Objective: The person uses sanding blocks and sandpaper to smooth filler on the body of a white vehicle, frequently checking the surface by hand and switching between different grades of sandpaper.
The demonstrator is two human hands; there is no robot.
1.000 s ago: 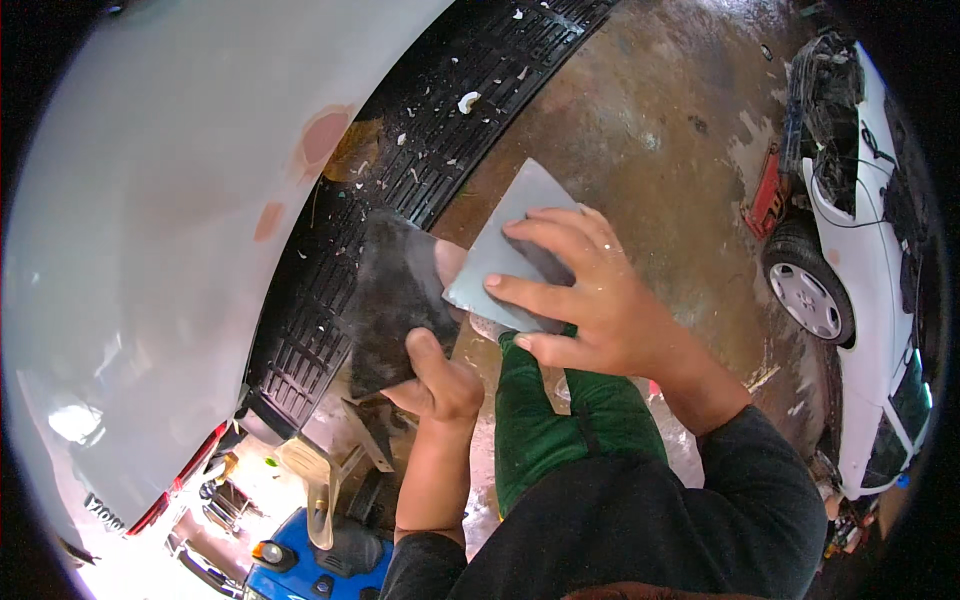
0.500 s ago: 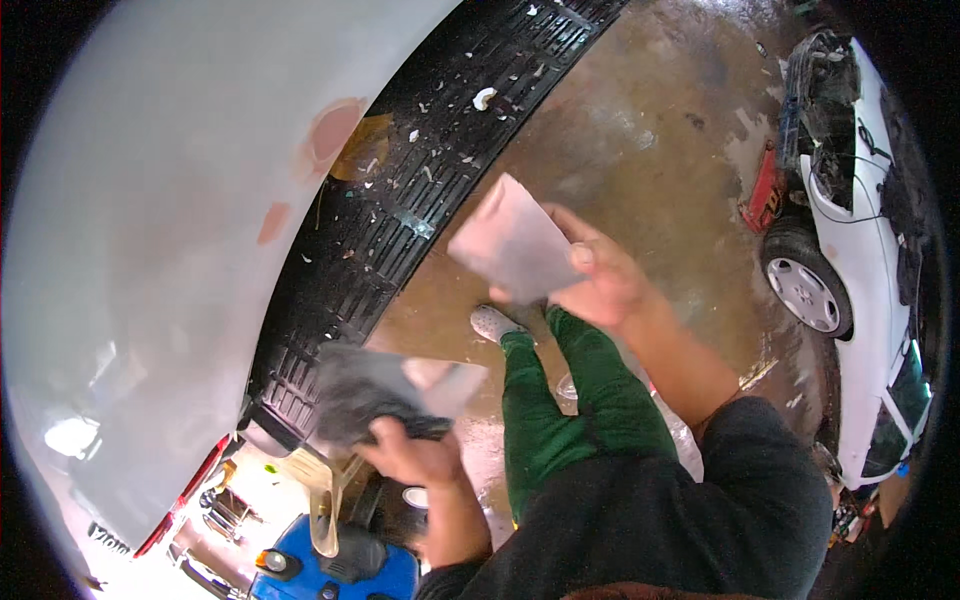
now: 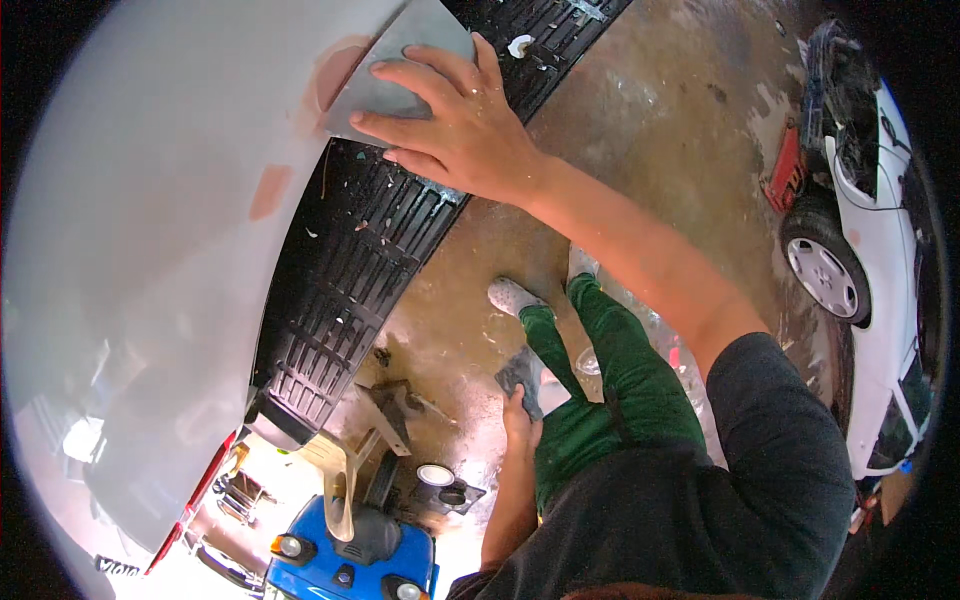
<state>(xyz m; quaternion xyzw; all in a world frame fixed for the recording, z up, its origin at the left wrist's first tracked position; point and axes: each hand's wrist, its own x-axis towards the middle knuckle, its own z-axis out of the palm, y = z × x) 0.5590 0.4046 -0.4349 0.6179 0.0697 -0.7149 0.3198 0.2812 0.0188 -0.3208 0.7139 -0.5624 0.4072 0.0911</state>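
My right hand (image 3: 460, 120) lies with fingers spread over a grey sheet of sandpaper (image 3: 385, 90). It presses the sheet against the edge of a large pale grey car panel (image 3: 170, 200), beside a reddish-brown sanded patch (image 3: 328, 75). Lower down, by my green-trousered leg, my left hand (image 3: 518, 420) is closed on a dark grey pad (image 3: 520, 375). A lighter piece shows next to that pad; whether the two are joined I cannot tell. A second, smaller pinkish patch (image 3: 270, 192) marks the panel.
Along the panel runs a black slatted surface (image 3: 350, 250) with pale flecks. A blue machine with lamps (image 3: 350, 555) stands at bottom left, near a white-rimmed round container (image 3: 435, 475). At right are a white car (image 3: 885, 330) and a red jack-like object (image 3: 787, 170).
My right hand has moved up and left, laying its sheet on the panel edge. My left hand has dropped away from the panel to beside my leg, still gripping the dark pad.
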